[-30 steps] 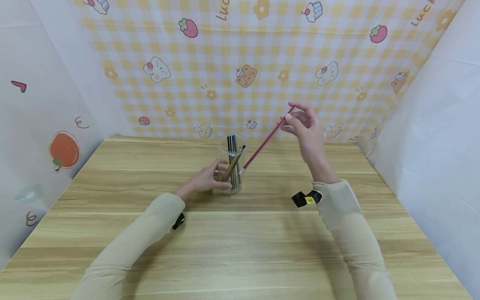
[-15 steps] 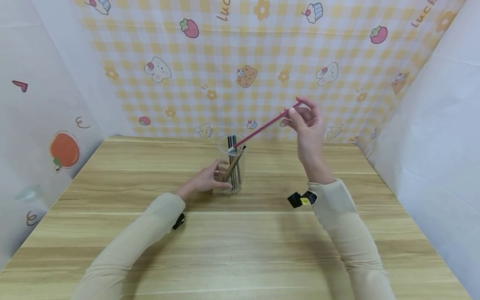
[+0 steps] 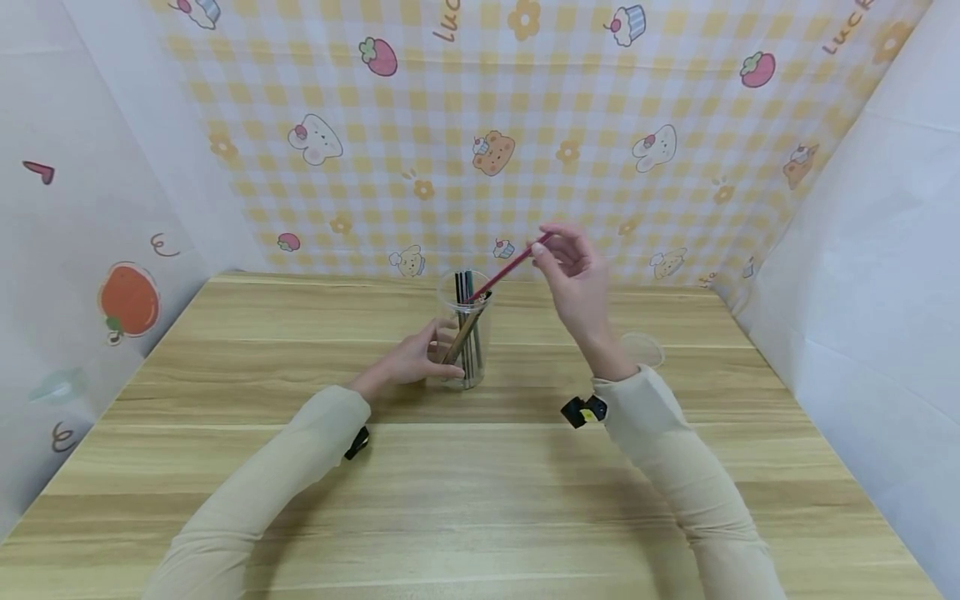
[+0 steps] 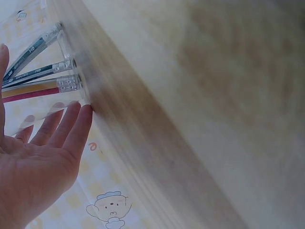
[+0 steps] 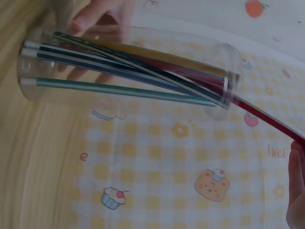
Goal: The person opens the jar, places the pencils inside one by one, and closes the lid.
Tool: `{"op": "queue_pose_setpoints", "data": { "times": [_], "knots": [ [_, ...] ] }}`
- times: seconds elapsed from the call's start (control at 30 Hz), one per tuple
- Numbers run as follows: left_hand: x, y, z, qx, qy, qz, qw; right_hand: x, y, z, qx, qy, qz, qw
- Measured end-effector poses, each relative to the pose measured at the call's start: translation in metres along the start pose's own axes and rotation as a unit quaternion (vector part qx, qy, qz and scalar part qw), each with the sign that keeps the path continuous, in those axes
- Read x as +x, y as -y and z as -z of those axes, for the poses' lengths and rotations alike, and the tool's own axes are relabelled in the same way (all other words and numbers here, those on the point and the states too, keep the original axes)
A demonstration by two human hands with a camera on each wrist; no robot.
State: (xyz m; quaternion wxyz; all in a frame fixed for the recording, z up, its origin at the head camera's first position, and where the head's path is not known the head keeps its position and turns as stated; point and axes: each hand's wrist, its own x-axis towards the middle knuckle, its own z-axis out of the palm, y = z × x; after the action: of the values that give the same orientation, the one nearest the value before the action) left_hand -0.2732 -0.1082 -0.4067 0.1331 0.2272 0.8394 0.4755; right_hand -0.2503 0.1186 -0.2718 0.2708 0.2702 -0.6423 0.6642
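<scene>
A clear cylindrical cup point(image 3: 483, 354) stands on the table with several pencils point(image 3: 461, 290) inside, in dark, green and brown tones. My left hand point(image 3: 408, 357) holds it low from the left, thumb in front and fingers behind. In the left wrist view, those fingers point(image 4: 71, 126) lie along the clear wall beside pencils point(image 4: 40, 71) marked HB. With thumb and fingertips, my right hand point(image 3: 577, 279) pinches the upper end of a red pencil point(image 3: 510, 269). It slants down to the left, and its lower end is inside the cup's mouth, as the right wrist view point(image 5: 267, 118) also shows.
A clear round disc point(image 3: 643, 350) lies on the wooden table point(image 3: 480, 500), just right of my right wrist. Behind the table hangs a yellow checked cloth point(image 3: 375, 200). White panels rise at the left point(image 3: 67, 208) and right point(image 3: 855, 250).
My right hand first tilted the red pencil and raised its lower end to the rim, then moved left and down, putting that end into the cup. The left hand stayed still. The disc came into view.
</scene>
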Motion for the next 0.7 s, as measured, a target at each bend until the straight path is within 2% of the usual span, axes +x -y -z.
{"op": "queue_pose_setpoints", "data": {
  "times": [0.2, 0.3, 0.43, 0.7],
  "knots": [
    [-0.001, 0.000, 0.000, -0.006, 0.002, -0.001, 1.0000, -0.009, 0.010, -0.017, -0.071, 0.070, 0.005, 0.9950],
    [-0.001, -0.001, 0.000, -0.009, 0.002, -0.002, 1.0000, -0.012, 0.009, -0.022, -0.096, 0.092, 0.015, 0.9910],
    [-0.001, -0.001, 0.000, -0.008, 0.000, -0.003, 1.0000, -0.016, 0.004, -0.025, -0.107, 0.108, 0.029, 0.9880],
    [-0.001, -0.001, 0.000, 0.004, -0.002, -0.012, 0.9999, -0.022, -0.004, -0.029, -0.111, 0.134, 0.025, 0.9844]
  ]
}}
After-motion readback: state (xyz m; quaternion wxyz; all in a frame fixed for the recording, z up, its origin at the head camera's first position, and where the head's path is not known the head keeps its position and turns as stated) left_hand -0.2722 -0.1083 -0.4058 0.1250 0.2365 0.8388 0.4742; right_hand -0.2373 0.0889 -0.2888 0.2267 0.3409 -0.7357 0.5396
